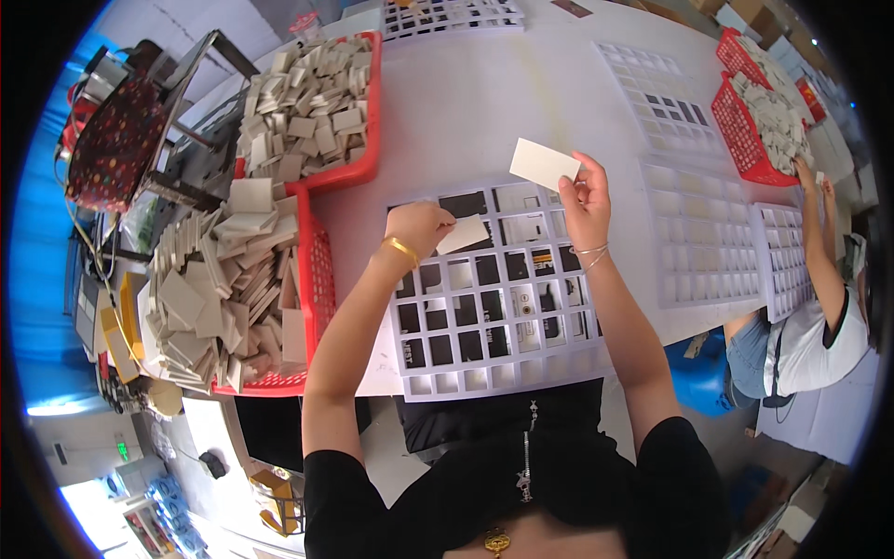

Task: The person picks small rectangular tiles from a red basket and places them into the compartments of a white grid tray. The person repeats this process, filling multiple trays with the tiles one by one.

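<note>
My left hand point(417, 228), with a gold bracelet at the wrist, pinches a small white card point(463, 235) low over the far left part of a white gridded tray point(503, 358). Many of the tray's compartments show black or printed pieces; others look white. My right hand point(589, 210) holds a larger-looking white rectangular card point(543, 165) by its right end, between thumb and fingers, raised over the tray's far edge. The fingertips of my left hand are partly hidden behind the hand itself.
Two red baskets heaped with white flat pieces point(303, 112) stand at my left. More white gridded trays point(706, 238) lie to the right, another point(452, 17) at the far edge. A co-worker's arm point(818, 233) reaches toward a red basket point(740, 135) at the right.
</note>
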Tool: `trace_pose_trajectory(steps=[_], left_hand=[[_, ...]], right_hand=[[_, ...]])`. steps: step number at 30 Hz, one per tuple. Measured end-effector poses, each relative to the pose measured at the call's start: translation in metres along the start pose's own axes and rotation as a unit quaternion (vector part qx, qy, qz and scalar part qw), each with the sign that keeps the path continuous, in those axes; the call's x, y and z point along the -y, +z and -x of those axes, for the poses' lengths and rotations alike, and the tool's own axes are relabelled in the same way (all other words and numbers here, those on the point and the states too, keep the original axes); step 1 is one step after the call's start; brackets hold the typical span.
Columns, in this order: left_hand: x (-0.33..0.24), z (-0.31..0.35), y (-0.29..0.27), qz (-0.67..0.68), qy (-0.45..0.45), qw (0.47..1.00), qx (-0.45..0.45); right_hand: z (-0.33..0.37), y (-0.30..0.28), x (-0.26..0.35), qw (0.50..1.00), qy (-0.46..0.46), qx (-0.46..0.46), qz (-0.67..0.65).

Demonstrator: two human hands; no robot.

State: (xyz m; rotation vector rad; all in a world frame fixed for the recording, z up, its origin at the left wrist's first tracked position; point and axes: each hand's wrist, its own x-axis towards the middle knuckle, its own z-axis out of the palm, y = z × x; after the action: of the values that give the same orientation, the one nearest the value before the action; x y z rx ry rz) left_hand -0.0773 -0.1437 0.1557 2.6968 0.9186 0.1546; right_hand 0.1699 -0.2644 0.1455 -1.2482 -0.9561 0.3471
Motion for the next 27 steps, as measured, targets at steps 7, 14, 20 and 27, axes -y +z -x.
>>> trace_pose_trajectory(steps=[7, 14, 20, 27], left_hand=[[0.001, -0.062, 0.028, -0.072, 0.009, 0.981, 0.183], [-0.005, -0.039, 0.03, -0.064, -0.03, 0.997, 0.034], [0.008, -0.014, 0.04, -0.102, -0.035, 0.988, 0.112], [-0.011, 0.011, 0.032, -0.096, -0.12, 0.984, 0.09]], right_hand=[[0.013, -0.029, -0.004, 0.994, 0.103, -0.017, -0.018], [0.011, -0.012, -0.032, 0.995, 0.094, 0.025, 0.012], [0.002, 0.017, -0.05, 0.984, 0.142, 0.09, 0.05], [-0.007, 0.043, -0.059, 0.975, 0.137, 0.139, 0.104]])
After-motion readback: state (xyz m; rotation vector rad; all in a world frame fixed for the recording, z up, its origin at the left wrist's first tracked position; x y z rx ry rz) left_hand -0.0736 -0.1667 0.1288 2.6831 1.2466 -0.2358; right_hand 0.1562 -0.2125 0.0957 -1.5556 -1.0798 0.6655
